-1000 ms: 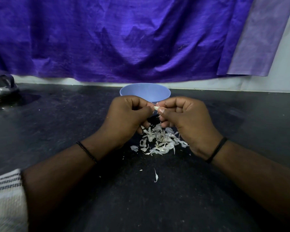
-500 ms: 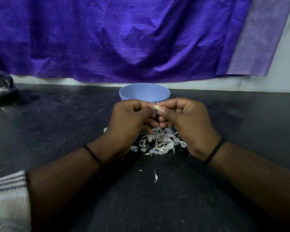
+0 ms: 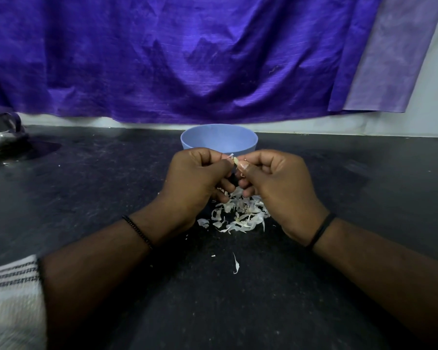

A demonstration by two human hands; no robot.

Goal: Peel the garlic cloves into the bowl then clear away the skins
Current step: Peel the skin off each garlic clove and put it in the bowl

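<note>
Hands: left hand (image 3: 197,180) and right hand (image 3: 276,183) both pinch small pale garlic cloves (image 3: 236,161), barely shifted.
Change: papery skin flake now lifting at 12 o'clock; peeling ongoing, round blue plastic bowl (image 3: 219,140) waits.

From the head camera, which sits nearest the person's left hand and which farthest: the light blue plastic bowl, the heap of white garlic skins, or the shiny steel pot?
1. Heap of white garlic skins, just beneath the left hand, to its right.
2. Light blue plastic bowl, just behind.
3. Shiny steel pot, far left.

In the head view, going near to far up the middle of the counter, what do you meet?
Lone skin strip → pile of garlic skins → garlic clove pinched between left hand and right hand → blue bowl → purple cloth.
</note>
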